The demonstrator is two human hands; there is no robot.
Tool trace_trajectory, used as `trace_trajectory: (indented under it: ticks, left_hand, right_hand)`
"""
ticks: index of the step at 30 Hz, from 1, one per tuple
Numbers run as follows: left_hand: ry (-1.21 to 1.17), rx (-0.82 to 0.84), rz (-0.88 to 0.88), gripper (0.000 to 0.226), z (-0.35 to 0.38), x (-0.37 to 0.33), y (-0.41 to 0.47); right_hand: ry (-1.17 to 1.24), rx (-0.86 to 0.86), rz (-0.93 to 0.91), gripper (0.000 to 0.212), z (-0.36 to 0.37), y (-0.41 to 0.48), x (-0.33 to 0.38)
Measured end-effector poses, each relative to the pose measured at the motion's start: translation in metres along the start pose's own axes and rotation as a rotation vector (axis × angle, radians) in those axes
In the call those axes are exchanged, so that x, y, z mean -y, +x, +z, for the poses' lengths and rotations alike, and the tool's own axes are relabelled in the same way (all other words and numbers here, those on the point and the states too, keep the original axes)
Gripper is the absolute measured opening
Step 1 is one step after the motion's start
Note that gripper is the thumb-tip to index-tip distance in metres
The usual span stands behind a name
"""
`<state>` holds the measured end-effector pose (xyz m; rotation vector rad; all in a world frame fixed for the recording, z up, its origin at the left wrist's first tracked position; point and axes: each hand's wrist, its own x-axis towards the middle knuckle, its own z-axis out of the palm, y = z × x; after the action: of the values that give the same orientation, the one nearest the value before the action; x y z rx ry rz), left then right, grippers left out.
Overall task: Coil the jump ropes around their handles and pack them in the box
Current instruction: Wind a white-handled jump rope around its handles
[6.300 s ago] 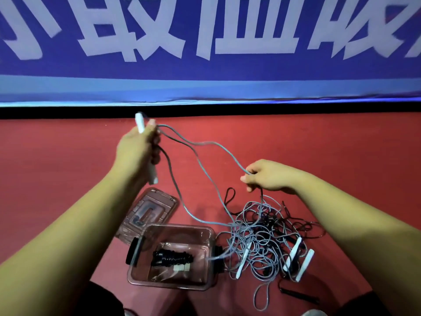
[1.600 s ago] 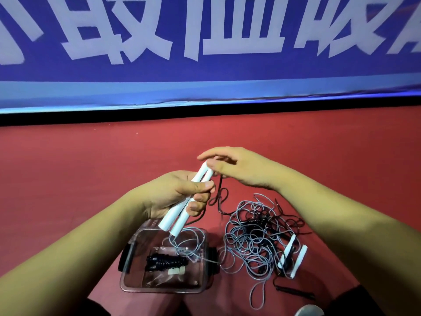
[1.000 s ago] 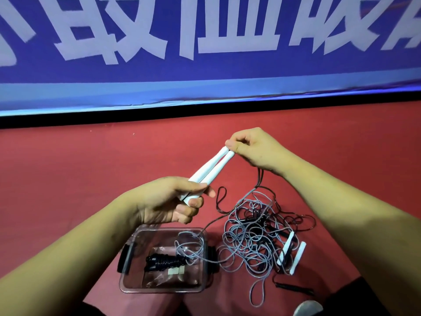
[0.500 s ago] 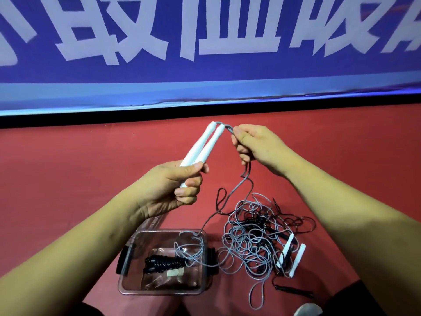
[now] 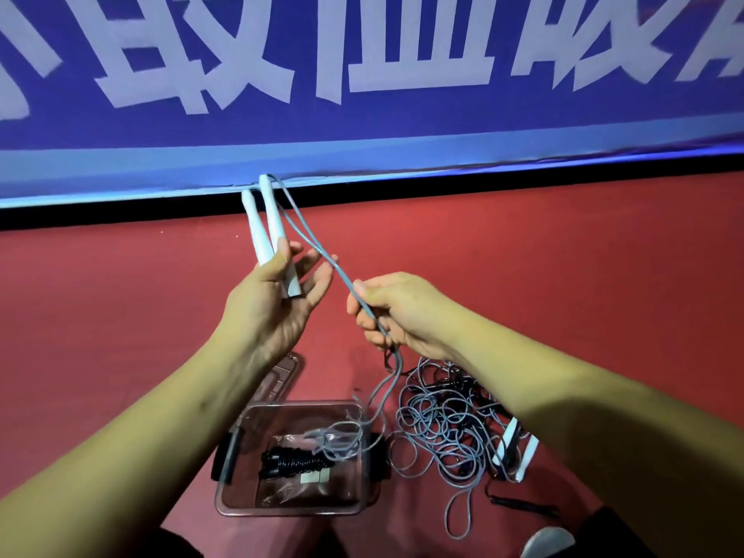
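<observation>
Gripping handles (image 5: pixel 265 219), rope (image 5: pixel 312 241) crossing box rim (image 5: pixel 298 404)

Red floor (image 5: pixel 563 296) bears box (image 5: pixel 298 513), lid (image 5: pixel 282 380), tangled ropes (image 5: pixel 439 432).

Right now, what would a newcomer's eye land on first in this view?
The pair of white handles stands out first, held upright in the left hand at centre, in front of the blue banner. Their grey cord runs down through the right hand, which pinches it, toward the clear box below, where a coiled black rope lies. Right of the box, a tangle of ropes sprawls on the red floor.
</observation>
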<state>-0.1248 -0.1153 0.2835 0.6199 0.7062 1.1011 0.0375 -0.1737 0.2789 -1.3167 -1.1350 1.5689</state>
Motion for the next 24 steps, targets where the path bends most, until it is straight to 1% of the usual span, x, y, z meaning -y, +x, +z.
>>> trace_trajectory:
  ticks: [2,5,8,10,15,19,24]
  left_hand:
    - [-0.001,0.015,-0.014,0.022,0.0,-0.002,0.0]
    - [-0.013,0.02,-0.009,0.024,0.002,0.004,0.0]
    - [0.003,-0.009,-0.03,0.041,0.005,0.008,-0.004]
    - [0.053,-0.012,-0.065,0.045,0.007,0.008,-0.007]
    - [0.127,0.04,-0.11,0.041,0.005,0.011,-0.007]
    - [0.172,0.04,-0.122,0.036,0.005,0.012,-0.007]
    - [0.069,0.024,-0.113,0.029,0.007,0.014,-0.005]
  right_hand:
    - [0.002,0.019,0.018,0.031,0.011,-0.001,-0.005]
    - [-0.053,-0.021,0.031,0.031,0.028,0.0,-0.008]
    - [-0.173,-0.079,0.017,0.034,0.039,0.002,-0.009]
    - [-0.247,-0.104,0.02,0.036,0.042,0.003,-0.008]
    - [-0.387,-0.079,0.056,0.036,0.042,0.003,-0.003]
    - [-0.454,-0.052,0.008,0.037,0.042,0.0,0.002]
    - [-0.63,-0.068,-0.093,0.041,0.043,-0.002,0.004]
